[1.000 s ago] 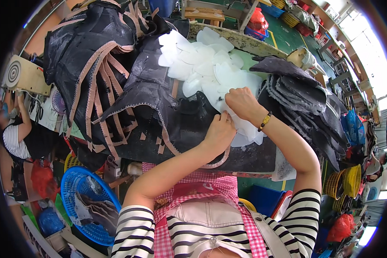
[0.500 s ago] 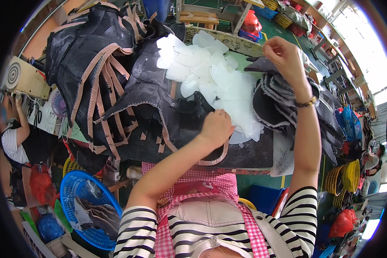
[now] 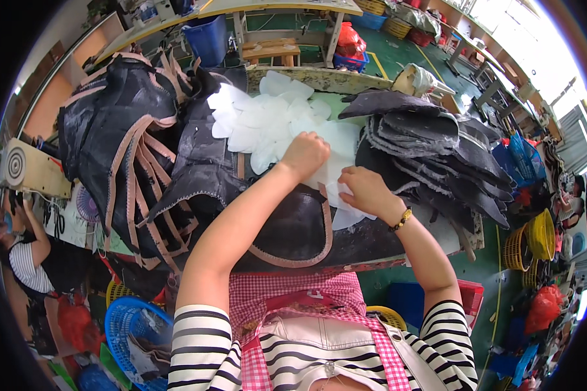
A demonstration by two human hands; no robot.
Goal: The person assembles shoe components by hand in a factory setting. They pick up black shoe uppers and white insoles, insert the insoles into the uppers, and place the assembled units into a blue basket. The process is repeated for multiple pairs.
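My left hand (image 3: 308,155) is closed over the pile of thin white sheets (image 3: 267,127); what its fingers hold, if anything, is hidden. My right hand (image 3: 369,191) is just to its right, above the pile's near right part, with thumb and fingers curved and apart. Below my left wrist lies a black piece with a tan stitched border (image 3: 293,225), partly covered by my forearm.
A heap of black pieces with tan zigzag-stitched strips (image 3: 120,143) covers the table's left. Stacked dark pieces with frayed grey edges (image 3: 430,140) stand at the right. A blue basket (image 3: 127,326) is at lower left; a person (image 3: 29,254) works at far left.
My right hand has come down from its raised place to the white sheets. My left hand has moved up and slightly left, off the black bordered piece. The view has shifted.
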